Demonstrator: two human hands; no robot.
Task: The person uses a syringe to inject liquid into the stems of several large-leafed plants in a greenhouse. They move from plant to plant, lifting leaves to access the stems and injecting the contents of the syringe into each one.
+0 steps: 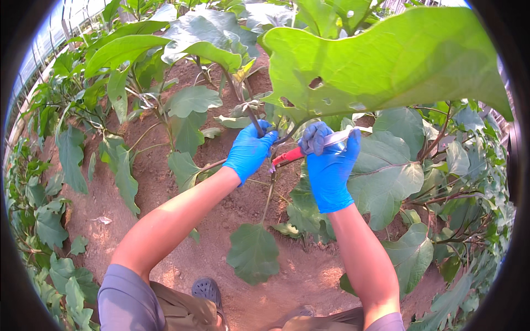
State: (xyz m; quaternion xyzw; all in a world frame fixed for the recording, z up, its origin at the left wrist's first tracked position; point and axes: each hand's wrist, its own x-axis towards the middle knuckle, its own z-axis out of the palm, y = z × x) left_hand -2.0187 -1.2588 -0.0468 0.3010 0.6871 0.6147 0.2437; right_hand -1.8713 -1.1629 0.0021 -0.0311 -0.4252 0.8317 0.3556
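Note:
My left hand (253, 147), in a blue disposable glove, is closed around a dark stem of a broad-leaved plant that looks like eggplant. In the same kind of glove, my right hand (329, 157) grips a slim tool (288, 156) with a red front part and a pale, translucent rear part. The tool's narrow tip points left and down, close beside a plant stem (271, 186) just right of my left hand. Whether the tip touches the stem cannot be told. A small purple spot, perhaps a flower, shows at the tip.
A big bright green leaf (372, 66) with holes hangs above my right hand. More leafy plants stand at left and right. A drooping leaf (253, 253) hangs over the brown soil (186, 244) near my feet in clogs (207, 289). Light netting or film edges the upper left.

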